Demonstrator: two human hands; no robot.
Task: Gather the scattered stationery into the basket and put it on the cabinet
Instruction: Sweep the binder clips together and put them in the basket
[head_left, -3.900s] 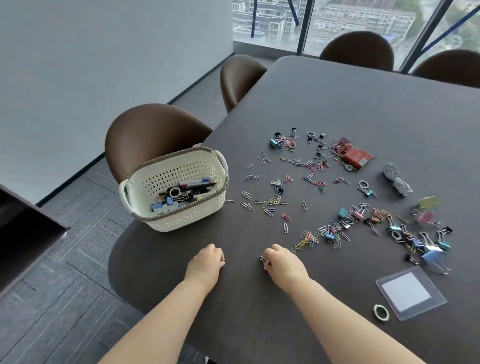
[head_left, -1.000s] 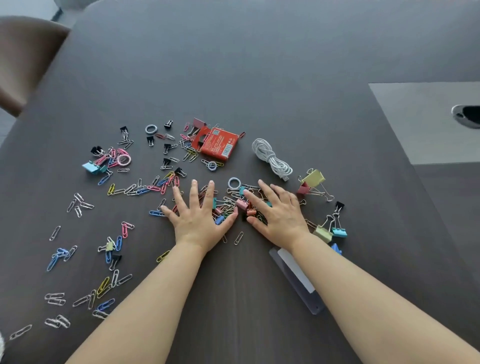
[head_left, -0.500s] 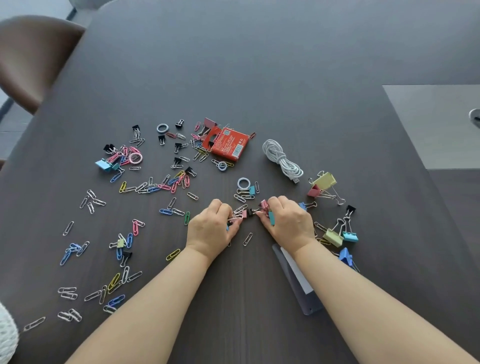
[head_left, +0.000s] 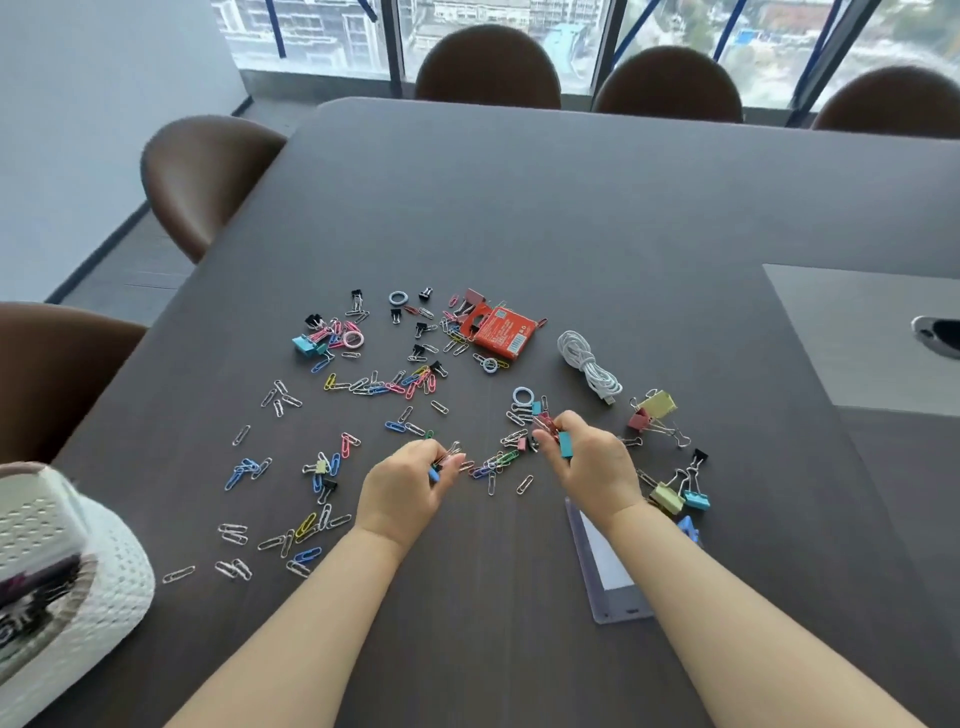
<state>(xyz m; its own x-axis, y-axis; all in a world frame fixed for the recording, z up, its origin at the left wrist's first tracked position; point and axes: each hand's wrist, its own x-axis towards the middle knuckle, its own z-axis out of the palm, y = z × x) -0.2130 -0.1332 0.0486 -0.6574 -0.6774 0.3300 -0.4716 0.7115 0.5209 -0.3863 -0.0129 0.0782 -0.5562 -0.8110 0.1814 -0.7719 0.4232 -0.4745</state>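
Coloured paper clips (head_left: 379, 387) and binder clips (head_left: 675, 493) lie scattered over the dark table (head_left: 571, 208). My left hand (head_left: 402, 491) is closed on a bunch of clips near the table's middle. My right hand (head_left: 592, 465) is closed on clips too, with a teal binder clip showing between its fingers. A small pile of clips (head_left: 496, 462) lies between the two hands. The white perforated basket (head_left: 62, 561) stands at the left edge of view, with stationery inside. A red box (head_left: 501, 330) and a coiled white cable (head_left: 589, 366) lie farther back.
A clear card sleeve (head_left: 605, 571) lies under my right forearm. Brown chairs (head_left: 202, 176) stand along the left and far sides of the table. A grey panel (head_left: 857, 338) is set in the table at right. Windows run behind.
Both hands were flat on the clip pile, then closed on clips; now they are drawn slightly apart and lifted. The view has tilted up, bringing the basket in at left.
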